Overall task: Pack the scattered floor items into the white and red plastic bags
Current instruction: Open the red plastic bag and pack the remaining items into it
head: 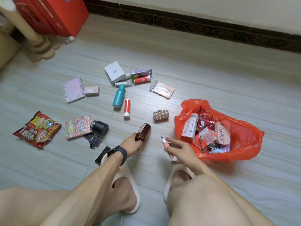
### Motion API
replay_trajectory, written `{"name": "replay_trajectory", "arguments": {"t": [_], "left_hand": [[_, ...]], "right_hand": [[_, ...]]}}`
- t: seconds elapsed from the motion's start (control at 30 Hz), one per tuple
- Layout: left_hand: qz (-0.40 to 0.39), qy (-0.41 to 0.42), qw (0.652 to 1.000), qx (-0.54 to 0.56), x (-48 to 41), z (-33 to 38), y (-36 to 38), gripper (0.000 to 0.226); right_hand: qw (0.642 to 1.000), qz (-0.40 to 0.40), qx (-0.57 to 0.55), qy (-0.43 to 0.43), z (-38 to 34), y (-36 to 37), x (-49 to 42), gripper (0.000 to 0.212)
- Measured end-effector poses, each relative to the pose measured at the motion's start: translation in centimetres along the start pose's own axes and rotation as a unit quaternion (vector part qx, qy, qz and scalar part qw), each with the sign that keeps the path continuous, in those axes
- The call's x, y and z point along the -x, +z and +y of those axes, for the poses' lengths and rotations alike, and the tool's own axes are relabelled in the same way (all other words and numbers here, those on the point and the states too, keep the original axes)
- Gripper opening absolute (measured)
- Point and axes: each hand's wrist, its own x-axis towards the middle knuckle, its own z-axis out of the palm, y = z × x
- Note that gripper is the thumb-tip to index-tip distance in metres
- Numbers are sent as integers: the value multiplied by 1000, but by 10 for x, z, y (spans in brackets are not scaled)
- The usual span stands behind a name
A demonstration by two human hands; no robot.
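Observation:
My left hand, with a black watch on the wrist, grips a brown glass bottle by its cap end just above the floor. My right hand holds a pink and white pen-like tool, its other fingers spread, just left of the open red plastic bag. The bag lies on the floor at the right and holds several boxes and packets. Scattered on the floor ahead are a teal bottle, a red and white tube, a hair claw and a white box. No white bag is in view.
A noodle packet, a colourful booklet, a black jar, a pink notebook and a sachet lie around. A red box and a furniture leg stand far left. My slippered feet sit near me.

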Motion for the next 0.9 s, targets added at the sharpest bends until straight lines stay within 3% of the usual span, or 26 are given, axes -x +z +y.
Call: {"name": "replay_trajectory", "arguments": {"t": [0.1, 0.2, 0.33, 0.5, 0.7, 0.8, 0.83, 0.87, 0.9], "left_hand": [[-49, 23, 998, -13, 21, 29, -28, 33], [-98, 58, 992, -59, 40, 60, -48, 35], [-109, 120, 983, -89, 66, 117, -58, 31], [-151, 194, 968, -54, 89, 194, -42, 30], [-70, 294, 944, -135, 68, 240, 37, 40], [-34, 332, 920, -207, 48, 231, 83, 38], [-3, 355, 909, -220, 41, 224, 94, 38], [52, 386, 891, -231, 34, 215, 100, 41], [115, 409, 872, -242, 27, 208, 102, 47]], "right_hand": [[994, 34, -105, -9, -5, -14, 29, 39], [986, 77, -141, -49, -8, -31, 58, 35], [968, 115, -217, -58, 1, -55, 82, 34], [919, 200, -338, -36, 23, -89, 83, 27], [867, 264, -422, 31, 20, -129, 63, 31], [909, 269, -316, 37, 9, -140, 53, 29], [929, 306, -203, 35, 11, -144, 49, 32], [927, 368, -63, 31, 17, -147, 46, 39], [899, 433, 67, 18, 26, -151, 43, 46]]}}
